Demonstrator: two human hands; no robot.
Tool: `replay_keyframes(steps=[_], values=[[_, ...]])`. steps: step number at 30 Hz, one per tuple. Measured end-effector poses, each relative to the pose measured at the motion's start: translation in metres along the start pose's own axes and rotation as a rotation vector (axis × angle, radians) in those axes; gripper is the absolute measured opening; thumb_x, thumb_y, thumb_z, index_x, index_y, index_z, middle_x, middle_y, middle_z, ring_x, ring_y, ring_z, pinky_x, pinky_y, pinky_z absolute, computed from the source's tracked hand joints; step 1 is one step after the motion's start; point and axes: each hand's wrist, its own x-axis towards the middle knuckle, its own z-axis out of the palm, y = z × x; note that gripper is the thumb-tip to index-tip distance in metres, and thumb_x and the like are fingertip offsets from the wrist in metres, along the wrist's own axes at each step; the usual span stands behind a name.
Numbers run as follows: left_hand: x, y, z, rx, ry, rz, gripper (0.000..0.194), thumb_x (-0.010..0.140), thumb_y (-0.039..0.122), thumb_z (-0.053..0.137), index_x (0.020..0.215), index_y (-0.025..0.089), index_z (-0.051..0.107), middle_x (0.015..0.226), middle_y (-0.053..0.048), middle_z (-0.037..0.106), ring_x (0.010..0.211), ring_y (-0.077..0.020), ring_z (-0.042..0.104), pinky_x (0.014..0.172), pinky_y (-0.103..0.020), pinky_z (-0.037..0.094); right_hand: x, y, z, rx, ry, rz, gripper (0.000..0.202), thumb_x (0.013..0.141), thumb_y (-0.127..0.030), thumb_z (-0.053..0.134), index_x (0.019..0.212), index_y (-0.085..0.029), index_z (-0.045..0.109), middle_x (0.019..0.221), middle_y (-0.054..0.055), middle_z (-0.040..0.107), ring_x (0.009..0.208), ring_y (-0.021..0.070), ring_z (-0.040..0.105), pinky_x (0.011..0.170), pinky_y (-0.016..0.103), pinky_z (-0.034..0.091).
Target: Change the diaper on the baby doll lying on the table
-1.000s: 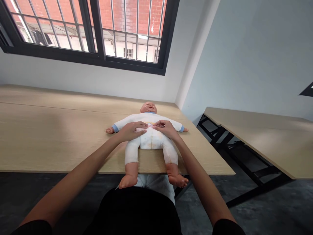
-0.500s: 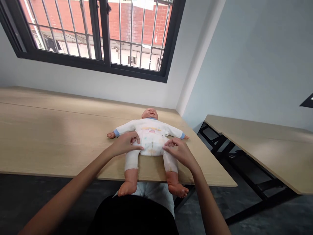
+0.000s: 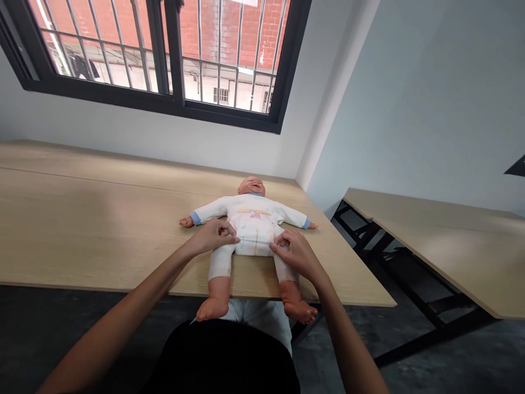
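Note:
A baby doll [image 3: 255, 203] in white clothes with blue cuffs lies on its back, arms spread and feet toward me. Around its hips sits a white diaper [image 3: 255, 247] with a vertical line down its front and a crosswise crease. My left hand [image 3: 215, 235] is closed in a pinch on the diaper's edge by one hip. At the opposite hip, my right hand [image 3: 293, 250] pinches the other edge between thumb and fingers. The doll's bare feet hang past the table's near edge.
The doll rests on a light wooden table [image 3: 102, 219] against the wall. A second table [image 3: 435, 230] with black legs stands to the right, across a gap. A dark-framed, barred window [image 3: 176, 104] is above the table.
Both hands have closed from loose, parted fingers into pinches at the diaper's edges. A crosswise crease now shows on the diaper's front. The view has tipped slightly downward.

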Motion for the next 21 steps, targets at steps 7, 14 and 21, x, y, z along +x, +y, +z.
replay_keyframes(steps=[7,14,21], values=[[-0.001,-0.002,-0.008,0.023,-0.079,0.045,0.031,0.072,0.046,0.073,0.065,0.018,0.064,0.058,0.005,0.035,0.054,-0.0100,0.032,0.050,-0.024,0.024,-0.006,-0.002,-0.007,0.023,-0.083,-0.035,0.018,0.084,-0.030,0.067,0.071,-0.020,0.059,0.075,0.003,0.061,0.077,0.0222,0.056,0.071,0.035,0.040],[0.000,0.007,-0.025,-0.126,-0.097,-0.030,0.034,0.069,0.046,0.078,0.065,0.018,0.059,0.060,0.004,0.045,0.057,-0.0105,0.040,0.051,-0.023,0.029,0.013,0.005,-0.027,0.295,-0.161,0.037,0.020,0.085,-0.041,0.066,0.081,-0.021,0.066,0.085,0.004,0.065,0.081,0.0212,0.057,0.075,0.034,0.044],[0.014,-0.010,-0.034,-0.617,0.124,-0.446,0.043,0.070,0.059,0.069,0.081,0.018,0.063,0.085,-0.010,0.067,0.079,-0.0213,0.065,0.072,-0.034,0.055,0.050,0.056,-0.023,1.163,0.133,0.812,0.017,0.092,-0.032,0.056,0.083,-0.018,0.059,0.092,0.009,0.065,0.087,0.0183,0.065,0.075,0.029,0.054]])
